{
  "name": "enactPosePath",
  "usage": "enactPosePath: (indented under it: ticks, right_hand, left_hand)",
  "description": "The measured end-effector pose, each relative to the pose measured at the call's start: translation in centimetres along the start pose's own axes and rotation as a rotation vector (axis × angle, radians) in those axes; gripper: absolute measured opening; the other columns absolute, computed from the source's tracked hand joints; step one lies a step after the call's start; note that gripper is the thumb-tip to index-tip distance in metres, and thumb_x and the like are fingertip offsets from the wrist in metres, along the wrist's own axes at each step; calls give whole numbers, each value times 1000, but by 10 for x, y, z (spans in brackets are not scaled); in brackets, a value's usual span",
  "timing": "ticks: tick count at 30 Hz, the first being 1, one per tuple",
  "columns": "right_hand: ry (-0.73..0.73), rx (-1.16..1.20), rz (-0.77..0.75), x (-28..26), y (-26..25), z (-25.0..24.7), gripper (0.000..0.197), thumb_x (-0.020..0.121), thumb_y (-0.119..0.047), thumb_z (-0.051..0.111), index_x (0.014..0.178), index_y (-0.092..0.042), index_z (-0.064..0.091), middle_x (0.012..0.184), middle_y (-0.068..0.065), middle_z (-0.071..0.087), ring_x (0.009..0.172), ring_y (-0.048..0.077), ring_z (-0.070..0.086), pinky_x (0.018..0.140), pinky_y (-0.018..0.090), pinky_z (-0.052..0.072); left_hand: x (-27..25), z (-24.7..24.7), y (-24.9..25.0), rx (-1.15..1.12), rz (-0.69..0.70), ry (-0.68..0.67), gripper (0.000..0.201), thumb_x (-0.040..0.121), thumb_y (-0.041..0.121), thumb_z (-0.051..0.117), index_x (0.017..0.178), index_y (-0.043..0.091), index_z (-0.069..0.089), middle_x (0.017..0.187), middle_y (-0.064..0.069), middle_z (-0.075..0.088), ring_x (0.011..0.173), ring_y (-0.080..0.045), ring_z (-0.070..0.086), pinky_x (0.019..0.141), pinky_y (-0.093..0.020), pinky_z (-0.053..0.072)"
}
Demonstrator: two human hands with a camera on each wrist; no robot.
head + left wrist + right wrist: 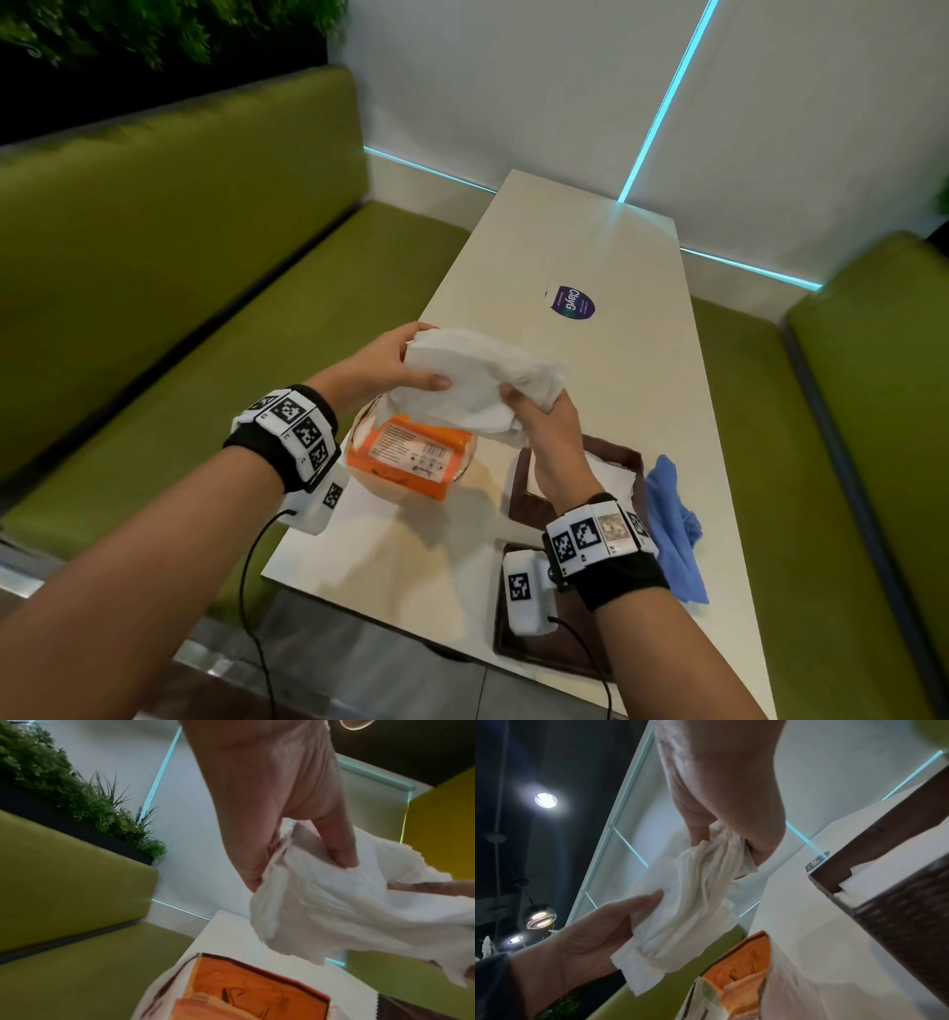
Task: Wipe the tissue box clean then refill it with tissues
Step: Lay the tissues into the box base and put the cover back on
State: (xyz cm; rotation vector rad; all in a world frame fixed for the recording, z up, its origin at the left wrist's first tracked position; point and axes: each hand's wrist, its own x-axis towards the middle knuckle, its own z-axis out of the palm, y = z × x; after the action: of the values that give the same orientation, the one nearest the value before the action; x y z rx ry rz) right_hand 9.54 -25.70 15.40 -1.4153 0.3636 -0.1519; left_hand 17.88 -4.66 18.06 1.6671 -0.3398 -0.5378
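Both hands hold a thick wad of white tissues [477,375] in the air above the table. My left hand [395,362] grips its left end, thumb on top [339,845]. My right hand [539,411] clutches its right end [726,845]. Below them lies an orange tissue pack [411,455] in clear wrap. The brown tissue box [624,457] stands open to the right, with white tissue inside, partly hidden by my right wrist. Its brown lid [539,652] lies near the front edge under my right wrist.
A blue cloth [672,524] lies crumpled right of the box. The cream table [590,246] carries a purple sticker [572,301] further back. Green bench seats [179,257] run along both sides, and a white wall stands behind.
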Motion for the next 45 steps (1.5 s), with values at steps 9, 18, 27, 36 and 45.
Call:
enactPosePath:
  ticks: [9,18,27,36,45]
  right_hand:
    - [34,144,54,-6,-18,-30,42,81,-12,74,121,-18,62,117,6,70,110,27,65,93,47,53]
    - [75,237,129,-18,-29,-64,44,84,-13,71,126,-19,60,118,4,70,106,26,67,66,30,55]
    - [65,343,120,-34,-36,-100,46,88,-13,66,133,-12,55,125,10,67,112,27,65,63,26,59]
    - [-62,431,30,-54,-85,-109,38,90,-15,62,128,-11,58,108,6,73,85,16,74,57,23,57]
    - [-25,237,220,-56,-37,-97,42,88,-18,68,127,-9,60,119,9,70,105,22,68,67,27,58]
  left_hand:
    - [-3,20,15,-330,-89,-222,73,73,2,75,139,16,46,130,-19,62,111,-40,64,79,-42,61]
    - [-6,47,7,-661,-82,-317,57,83,1,47,138,13,50,137,-16,55,119,-33,56,100,-50,48]
    - [2,83,5,-613,-170,-34,32,105,15,33,118,7,62,116,-14,68,104,-27,66,85,-41,58]
    - [-2,111,2,-662,-228,-42,33,104,20,37,122,4,59,113,-14,70,102,-27,68,89,-45,56]
    - [-7,130,5,-951,-235,-167,71,93,66,28,116,15,73,127,-12,66,113,-30,65,103,-48,44]
